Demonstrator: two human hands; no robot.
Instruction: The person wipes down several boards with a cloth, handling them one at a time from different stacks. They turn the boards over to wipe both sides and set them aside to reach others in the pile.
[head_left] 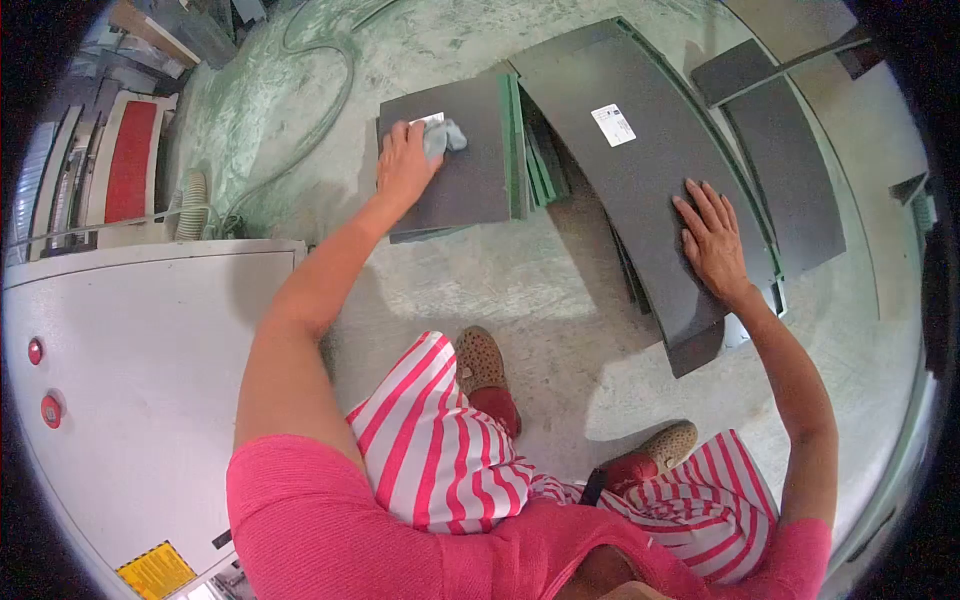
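Observation:
My left hand [405, 165] presses a crumpled grey-blue cloth [446, 136] onto the top of a stack of dark grey panels [465, 185], its fingers closed round the cloth. A white label on that stack is partly covered by the hand. My right hand [714, 232] lies flat with fingers stretched on a longer dark grey panel [640, 190], which tops a second stack. On this panel sits a white printed label [613, 125]. Green edges show along the sides of both stacks.
Further right lies another dark panel [790, 165]. To the left stands a white machine cabinet [150, 350] with red buttons [51, 411] and a yellow warning sticker [156, 570]. A hose [335, 110] runs over the floor. My shoes [482, 358] stand just below the stacks.

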